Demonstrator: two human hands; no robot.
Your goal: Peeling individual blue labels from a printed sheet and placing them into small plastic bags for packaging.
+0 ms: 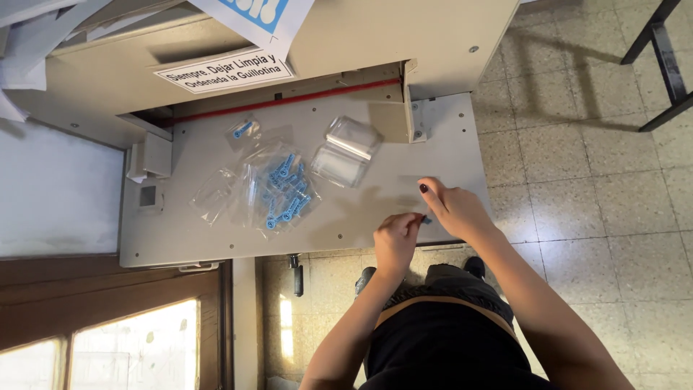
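Both hands pinched a small blue piece at the table's near edge

The left hand [395, 238] and right hand [453, 208] met, fingers narrowed, around the blue piece [426, 219], kept close for fine work; a bag of blue pieces [283, 191] and empty clear bags [345, 152] lay spread within reach on the grey cutter table [180, 238]

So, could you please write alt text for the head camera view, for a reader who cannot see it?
Seen from above, a person's left hand and right hand pinch a small blue piece at the edge of a grey machine table. Farther left lie clear plastic bags and a pile of blue pieces.
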